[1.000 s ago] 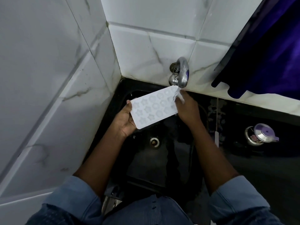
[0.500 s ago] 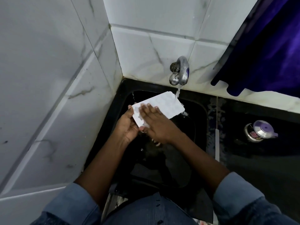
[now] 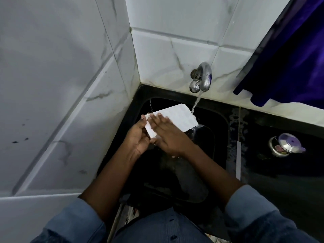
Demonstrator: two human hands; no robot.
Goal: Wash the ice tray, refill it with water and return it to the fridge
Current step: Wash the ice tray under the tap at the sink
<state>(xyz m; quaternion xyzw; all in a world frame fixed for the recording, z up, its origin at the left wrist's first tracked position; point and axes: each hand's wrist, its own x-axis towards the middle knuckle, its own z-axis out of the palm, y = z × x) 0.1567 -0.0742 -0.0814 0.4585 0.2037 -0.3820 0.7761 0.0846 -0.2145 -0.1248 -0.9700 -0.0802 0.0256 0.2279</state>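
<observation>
A: Holding the ice tray [image 3: 177, 118] where?
B: Over the sink [image 3: 140, 106], below the tap [image 3: 201, 78]; water [image 3: 196, 102] hits its far right corner.
A: Which way does it run?
B: Long axis from near left to far right.
A: Hands?
B: Left hand [image 3: 138, 137] clamps round the near left end; right hand [image 3: 168, 135] lies flat, outstretched, on top.

The left hand [image 3: 138, 137] is gripping the near left end of the ice tray [image 3: 177, 118]. The right hand [image 3: 168, 135] is lying flat on top, fingers straight. The left forearm [image 3: 108, 176] and right forearm [image 3: 210, 172] are converging from the near side.
</observation>
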